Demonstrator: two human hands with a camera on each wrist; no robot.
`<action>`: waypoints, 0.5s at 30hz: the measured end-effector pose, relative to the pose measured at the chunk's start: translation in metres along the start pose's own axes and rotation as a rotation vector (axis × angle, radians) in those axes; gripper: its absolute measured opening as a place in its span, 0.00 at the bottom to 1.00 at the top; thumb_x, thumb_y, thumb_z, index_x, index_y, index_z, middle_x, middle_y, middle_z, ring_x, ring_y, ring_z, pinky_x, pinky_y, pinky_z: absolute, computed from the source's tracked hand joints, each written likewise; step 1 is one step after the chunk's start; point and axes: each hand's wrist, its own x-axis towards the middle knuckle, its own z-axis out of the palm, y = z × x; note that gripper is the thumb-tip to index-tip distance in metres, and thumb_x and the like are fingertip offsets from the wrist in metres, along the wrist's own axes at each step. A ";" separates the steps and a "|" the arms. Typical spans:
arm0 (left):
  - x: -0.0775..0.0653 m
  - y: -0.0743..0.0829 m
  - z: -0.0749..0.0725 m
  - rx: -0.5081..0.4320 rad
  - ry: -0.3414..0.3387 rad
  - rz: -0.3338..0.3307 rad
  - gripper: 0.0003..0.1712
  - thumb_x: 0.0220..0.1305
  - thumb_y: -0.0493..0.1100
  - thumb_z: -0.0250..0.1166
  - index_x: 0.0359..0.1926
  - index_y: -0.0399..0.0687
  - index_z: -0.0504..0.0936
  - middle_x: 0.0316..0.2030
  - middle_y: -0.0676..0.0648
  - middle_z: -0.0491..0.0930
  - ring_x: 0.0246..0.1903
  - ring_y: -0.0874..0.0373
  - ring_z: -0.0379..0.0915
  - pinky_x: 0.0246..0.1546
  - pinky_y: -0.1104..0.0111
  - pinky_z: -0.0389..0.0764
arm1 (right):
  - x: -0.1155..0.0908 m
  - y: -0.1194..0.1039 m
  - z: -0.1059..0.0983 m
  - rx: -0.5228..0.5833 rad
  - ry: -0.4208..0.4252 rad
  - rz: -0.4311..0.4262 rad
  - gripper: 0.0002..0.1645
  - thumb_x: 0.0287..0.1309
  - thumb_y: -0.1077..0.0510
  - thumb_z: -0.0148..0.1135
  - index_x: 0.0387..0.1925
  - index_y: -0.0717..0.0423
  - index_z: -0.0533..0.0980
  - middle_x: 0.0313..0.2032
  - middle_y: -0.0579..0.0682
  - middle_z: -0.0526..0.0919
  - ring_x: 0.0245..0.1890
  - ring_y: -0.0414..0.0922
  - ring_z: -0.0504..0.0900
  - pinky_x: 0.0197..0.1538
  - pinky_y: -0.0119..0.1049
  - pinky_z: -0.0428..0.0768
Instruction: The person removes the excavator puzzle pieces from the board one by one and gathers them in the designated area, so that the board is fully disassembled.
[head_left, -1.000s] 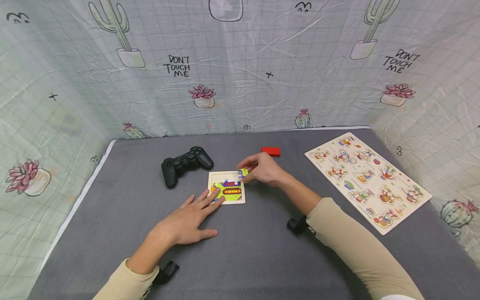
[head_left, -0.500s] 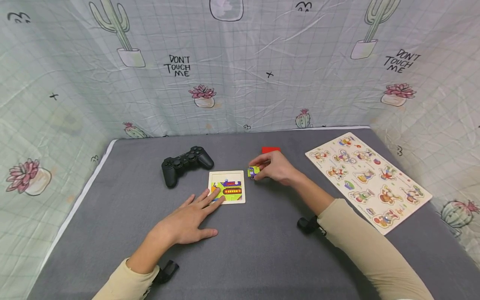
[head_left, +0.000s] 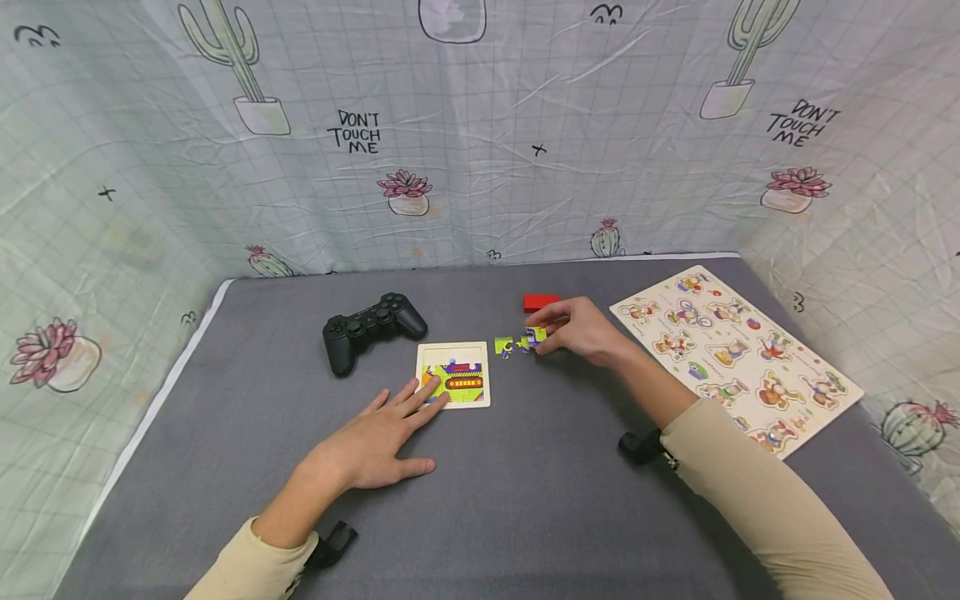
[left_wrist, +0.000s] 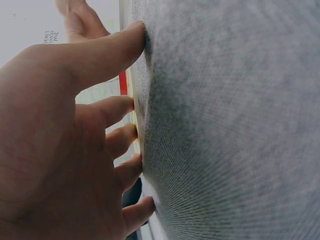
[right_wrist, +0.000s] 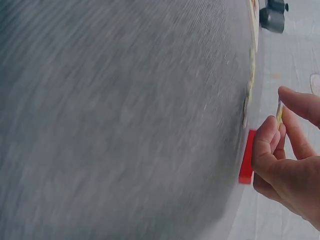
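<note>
My left hand (head_left: 378,442) lies flat with fingers spread. Its fingertips rest on the lower left of a small square jigsaw puzzle (head_left: 463,386), which has a pale wooden frame and a yellow-green and purple vehicle picture. The upper part of that frame shows bare wood. To its right, a yellow-green puzzle piece (head_left: 502,345) lies on the cloth. Just beyond it, my right hand (head_left: 581,332) pinches another puzzle piece (head_left: 536,335) between thumb and fingers. In the right wrist view the held piece (right_wrist: 280,115) appears edge-on, raised off the cloth.
A red block (head_left: 542,302) lies just behind my right hand. The black game controller (head_left: 373,327) is behind and left of the puzzle. At the right lies a large wooden animal puzzle board (head_left: 697,333), partly covered by my right forearm. A patterned curtain (head_left: 480,167) surrounds the grey tabletop.
My right hand has moved right, from the frame's upper right corner toward the red block. A puzzle piece now lies released beside the frame. The left hand has stayed put.
</note>
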 end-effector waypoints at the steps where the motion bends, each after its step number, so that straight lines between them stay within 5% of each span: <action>1: 0.000 0.000 0.000 0.000 0.000 0.000 0.51 0.69 0.61 0.68 0.84 0.56 0.54 0.85 0.48 0.43 0.83 0.41 0.42 0.78 0.35 0.49 | -0.001 0.001 -0.002 -0.005 0.005 0.001 0.27 0.48 0.74 0.76 0.53 0.63 0.85 0.48 0.58 0.82 0.46 0.49 0.76 0.41 0.29 0.80; 15: 0.000 -0.001 0.001 -0.001 -0.001 0.000 0.51 0.68 0.61 0.68 0.84 0.56 0.54 0.85 0.48 0.42 0.83 0.41 0.41 0.78 0.35 0.48 | -0.006 0.015 -0.022 -0.085 0.024 0.047 0.27 0.48 0.74 0.76 0.54 0.65 0.84 0.51 0.59 0.83 0.49 0.50 0.76 0.42 0.27 0.77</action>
